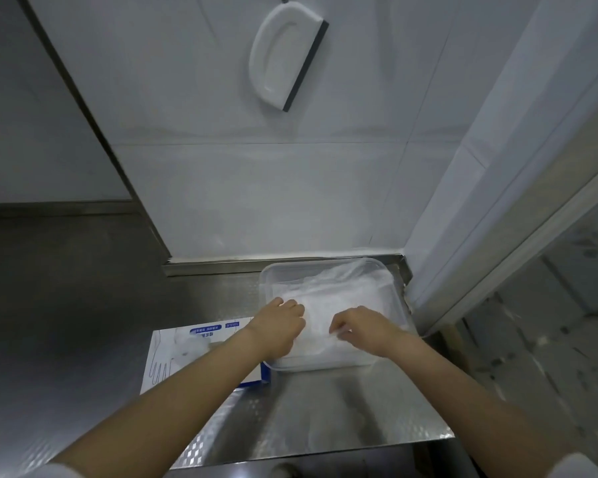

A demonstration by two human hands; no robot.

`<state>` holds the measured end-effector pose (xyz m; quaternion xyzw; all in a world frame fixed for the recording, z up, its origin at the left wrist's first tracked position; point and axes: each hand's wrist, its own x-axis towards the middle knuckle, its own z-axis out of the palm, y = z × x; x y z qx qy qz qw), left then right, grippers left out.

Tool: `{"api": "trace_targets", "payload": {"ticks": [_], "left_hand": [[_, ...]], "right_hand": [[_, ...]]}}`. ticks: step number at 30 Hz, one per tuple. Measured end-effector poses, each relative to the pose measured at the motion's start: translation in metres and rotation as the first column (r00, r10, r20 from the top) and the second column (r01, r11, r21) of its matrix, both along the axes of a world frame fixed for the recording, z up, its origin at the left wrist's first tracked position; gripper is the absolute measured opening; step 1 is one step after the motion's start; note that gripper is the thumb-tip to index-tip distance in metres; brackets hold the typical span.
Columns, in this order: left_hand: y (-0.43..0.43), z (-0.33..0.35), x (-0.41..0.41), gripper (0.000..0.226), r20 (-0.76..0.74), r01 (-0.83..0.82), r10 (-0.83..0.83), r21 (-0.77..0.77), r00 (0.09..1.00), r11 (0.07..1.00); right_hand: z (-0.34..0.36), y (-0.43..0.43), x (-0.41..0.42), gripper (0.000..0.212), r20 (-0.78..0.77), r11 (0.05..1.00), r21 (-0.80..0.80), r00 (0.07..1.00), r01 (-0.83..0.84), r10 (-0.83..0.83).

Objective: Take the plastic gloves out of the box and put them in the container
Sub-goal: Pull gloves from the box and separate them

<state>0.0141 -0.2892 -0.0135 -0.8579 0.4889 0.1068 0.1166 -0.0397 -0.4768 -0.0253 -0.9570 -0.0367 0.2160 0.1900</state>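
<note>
Already a thick, crumpled heap of plastic gloves [342, 291] lies inside the clear container [325, 263], which stands on the steel counter [325, 408] against the tiled wall. Both hands are down in the container at its near side. The left hand [283, 326] sits at the container's near-left corner with its knuckles up and fingers curled over the film; whether it grips the gloves or only presses them down I cannot tell. The right hand [359, 327] is just beside it, toward the middle of the container, with its fingers bent downward and the tips appearing to pinch a fold of the translucent film. The blue and white box [201, 339] lies flat just to the left of the container, touching or nearly touching its near-left corner, partly under the left forearm. A pale crumple shows at the box's opening, probably more gloves, though how many remain is hidden. By my reading the task is well along: a good share of the gloves is in the container and is being settled there. What seems left is to let go, empty whatever the box holds, and tuck in the film that rises toward the container's far-right rim.
</note>
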Motion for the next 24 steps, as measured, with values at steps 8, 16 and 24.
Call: {"api": "trace_targets", "payload": {"ticks": [8, 16, 24], "left_hand": [[-0.01, 0.006, 0.006, 0.032, -0.023, -0.204, 0.203, -0.131, 0.979, 0.97], [-0.035, -0.031, 0.002, 0.061, -0.203, -0.371, 0.355, -0.043, 0.913, 0.928], [-0.036, -0.057, 0.007, 0.072, -0.104, -0.322, 0.339, 0.152, 0.935, 0.934]], "right_hand": [[0.032, -0.004, 0.006, 0.013, 0.24, 0.897, 0.397, 0.922, 0.192, -0.304], [-0.013, 0.008, 0.02, 0.057, 0.116, 0.994, -0.11, 0.993, -0.004, 0.017], [-0.043, 0.0, 0.028, 0.079, -0.023, 0.959, -0.282, 1.0, -0.022, 0.017]]}}
